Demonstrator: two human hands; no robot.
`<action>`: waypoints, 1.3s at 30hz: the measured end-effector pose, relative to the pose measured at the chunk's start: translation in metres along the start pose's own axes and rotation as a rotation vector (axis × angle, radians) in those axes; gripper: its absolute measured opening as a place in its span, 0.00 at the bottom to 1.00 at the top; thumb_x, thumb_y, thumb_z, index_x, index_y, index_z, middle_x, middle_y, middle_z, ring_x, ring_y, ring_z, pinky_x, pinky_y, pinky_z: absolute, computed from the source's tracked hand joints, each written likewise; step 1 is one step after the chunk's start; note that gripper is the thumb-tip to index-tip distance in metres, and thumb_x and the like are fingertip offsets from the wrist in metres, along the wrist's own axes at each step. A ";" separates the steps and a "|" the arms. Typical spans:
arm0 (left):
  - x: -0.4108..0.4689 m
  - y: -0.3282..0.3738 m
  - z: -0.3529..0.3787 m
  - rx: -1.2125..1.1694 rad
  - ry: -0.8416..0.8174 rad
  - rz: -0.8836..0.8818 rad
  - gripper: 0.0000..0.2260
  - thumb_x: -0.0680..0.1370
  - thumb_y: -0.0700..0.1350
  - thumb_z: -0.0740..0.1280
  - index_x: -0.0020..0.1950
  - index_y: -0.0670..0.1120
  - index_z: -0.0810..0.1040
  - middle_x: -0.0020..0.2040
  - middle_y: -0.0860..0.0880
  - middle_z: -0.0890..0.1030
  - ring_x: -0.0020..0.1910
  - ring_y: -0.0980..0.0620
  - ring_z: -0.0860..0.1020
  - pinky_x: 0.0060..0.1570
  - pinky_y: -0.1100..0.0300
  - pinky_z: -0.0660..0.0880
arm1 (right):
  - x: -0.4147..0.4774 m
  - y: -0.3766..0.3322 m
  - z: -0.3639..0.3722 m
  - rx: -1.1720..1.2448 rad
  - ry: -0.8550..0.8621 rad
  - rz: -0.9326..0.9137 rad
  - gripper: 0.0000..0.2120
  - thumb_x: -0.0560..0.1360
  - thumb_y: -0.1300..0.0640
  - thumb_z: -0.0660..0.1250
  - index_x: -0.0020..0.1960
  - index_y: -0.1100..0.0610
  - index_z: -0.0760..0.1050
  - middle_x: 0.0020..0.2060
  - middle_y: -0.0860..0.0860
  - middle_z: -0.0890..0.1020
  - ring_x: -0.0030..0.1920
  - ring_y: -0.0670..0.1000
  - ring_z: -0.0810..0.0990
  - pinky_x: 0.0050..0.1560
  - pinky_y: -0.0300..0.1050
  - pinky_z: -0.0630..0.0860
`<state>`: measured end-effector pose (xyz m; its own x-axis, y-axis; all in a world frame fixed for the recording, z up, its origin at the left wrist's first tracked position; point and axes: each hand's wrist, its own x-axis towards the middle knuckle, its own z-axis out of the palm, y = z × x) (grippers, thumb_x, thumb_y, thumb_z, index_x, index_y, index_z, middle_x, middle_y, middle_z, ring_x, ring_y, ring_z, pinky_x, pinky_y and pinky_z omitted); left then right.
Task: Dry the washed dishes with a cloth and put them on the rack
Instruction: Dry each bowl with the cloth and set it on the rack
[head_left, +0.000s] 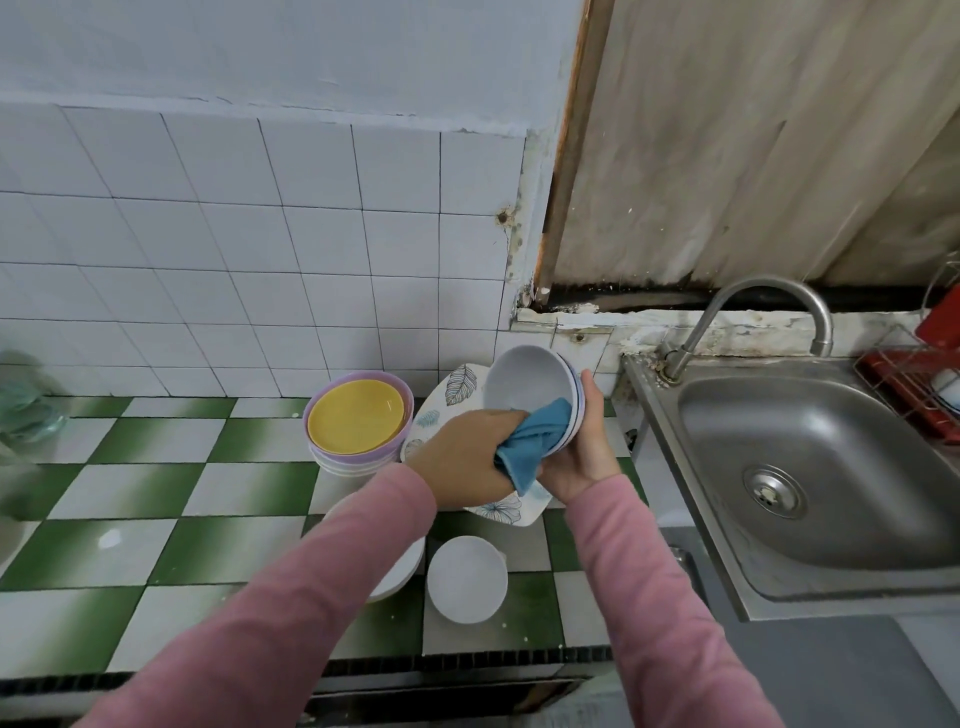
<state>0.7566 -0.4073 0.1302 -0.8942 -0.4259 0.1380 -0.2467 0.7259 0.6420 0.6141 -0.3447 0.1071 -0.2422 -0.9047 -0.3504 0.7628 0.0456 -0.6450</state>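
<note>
My right hand (582, 452) holds a white bowl (524, 384) tilted on its side above the counter, fingers curled round its outside. Gripped in my left hand (467, 457), a blue cloth (535, 441) presses against the bowl's lower inner rim. Under my hands lies a leaf-patterned plate (457, 395). A yellow plate (356, 413) tops a stack of lilac and white plates to the left. A white bowl (466, 578) stands near the counter's front edge, with another white dish (400, 571) half hidden under my left sleeve. The red wire rack (914, 384) sits at the far right beyond the sink.
A steel sink (810, 467) with a curved tap (748, 312) fills the right side. The green and white checked counter (182, 493) stretches to the left. A blurred glass object (26, 410) stands at the far left edge. Tiled wall runs behind.
</note>
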 end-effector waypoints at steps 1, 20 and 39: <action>-0.001 -0.001 0.001 -0.041 -0.029 -0.018 0.13 0.77 0.48 0.70 0.59 0.46 0.75 0.48 0.49 0.80 0.46 0.48 0.78 0.48 0.57 0.78 | -0.005 0.000 -0.001 -0.008 0.004 -0.009 0.37 0.70 0.30 0.60 0.63 0.59 0.76 0.54 0.63 0.83 0.54 0.61 0.83 0.58 0.57 0.77; 0.051 0.116 0.143 -0.902 -0.032 -0.305 0.10 0.76 0.43 0.73 0.54 0.54 0.80 0.51 0.52 0.84 0.50 0.53 0.82 0.49 0.57 0.79 | -0.188 -0.016 -0.135 0.063 0.601 -0.522 0.38 0.62 0.49 0.79 0.68 0.50 0.68 0.62 0.57 0.78 0.56 0.58 0.81 0.51 0.58 0.79; 0.152 0.417 0.410 -1.010 -0.371 -0.148 0.13 0.75 0.39 0.73 0.54 0.55 0.80 0.51 0.51 0.85 0.52 0.49 0.83 0.53 0.51 0.79 | -0.452 -0.149 -0.378 -0.063 1.175 -0.828 0.40 0.53 0.39 0.79 0.61 0.51 0.71 0.55 0.50 0.80 0.52 0.47 0.81 0.55 0.48 0.78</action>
<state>0.3643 0.0526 0.1097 -0.9799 -0.1598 -0.1197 -0.0919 -0.1710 0.9810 0.3829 0.2179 0.1051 -0.9634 0.1852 -0.1939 0.1411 -0.2649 -0.9539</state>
